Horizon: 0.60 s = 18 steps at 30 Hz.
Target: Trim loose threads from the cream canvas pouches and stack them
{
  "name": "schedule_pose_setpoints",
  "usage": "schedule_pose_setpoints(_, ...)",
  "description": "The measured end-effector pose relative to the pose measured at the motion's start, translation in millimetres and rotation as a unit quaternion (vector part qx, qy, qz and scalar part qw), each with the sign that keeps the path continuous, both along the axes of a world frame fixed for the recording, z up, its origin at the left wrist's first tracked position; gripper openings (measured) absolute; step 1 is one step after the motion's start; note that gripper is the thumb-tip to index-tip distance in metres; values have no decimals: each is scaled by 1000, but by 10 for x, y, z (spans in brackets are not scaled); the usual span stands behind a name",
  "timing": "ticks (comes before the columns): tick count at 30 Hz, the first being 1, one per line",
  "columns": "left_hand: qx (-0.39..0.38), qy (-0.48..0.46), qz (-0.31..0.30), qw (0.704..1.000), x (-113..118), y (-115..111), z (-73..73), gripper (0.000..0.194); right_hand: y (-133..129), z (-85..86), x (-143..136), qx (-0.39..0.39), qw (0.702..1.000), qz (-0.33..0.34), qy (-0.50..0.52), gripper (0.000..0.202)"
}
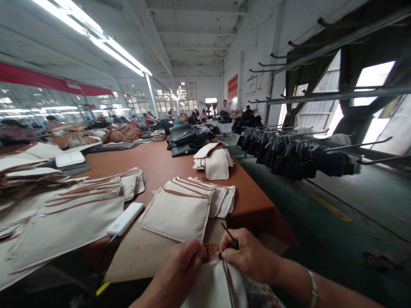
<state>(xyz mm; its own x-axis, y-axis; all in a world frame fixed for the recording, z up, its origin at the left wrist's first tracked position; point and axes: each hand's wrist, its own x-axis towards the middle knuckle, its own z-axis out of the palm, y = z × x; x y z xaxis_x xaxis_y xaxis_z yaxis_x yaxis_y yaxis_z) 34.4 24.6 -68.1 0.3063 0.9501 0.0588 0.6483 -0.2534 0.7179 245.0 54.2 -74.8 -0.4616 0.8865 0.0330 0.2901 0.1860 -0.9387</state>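
Observation:
Low in the view, a cream bag piece [210, 284] with brown trim hangs between my two hands. My left hand [183, 267] is closed, its fingertips pinching the brown top edge of the piece. My right hand [248, 252] is closed too, with a thin dark tool [228, 233] sticking up out of it and its fingertips at the brown trim. A stack of cream pieces [178, 209] with brown strips lies on the brown table [253, 192] just beyond my hands.
More cream pieces [80, 218] and a white power bank [125, 219] lie to the left. Black bags [183, 139] and folded cream pieces [216, 162] are farther back. At the right stands a metal rack [337, 94] with black bags hanging. People work in the background.

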Motion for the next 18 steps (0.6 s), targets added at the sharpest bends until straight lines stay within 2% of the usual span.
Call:
schedule_pose_setpoints(3,-25,-61,-5,998,21,-27,70,25,-2,-19,13,-33,999,-1,26,6)
schedule_pose_setpoints(6,1,-63,-8,998,49,-43,72,16,-23,-10,0,-95,994,3,51,9)
schedule_pose_setpoints(10,71,-1,-32,997,48,-35,-26,14,-50,19,-18,-175,984,10,28,19)
schedule_pose_setpoints(18,145,154,-41,977,125,-104,-101,23,-73,-47,-56,-206,977,0,57,17)
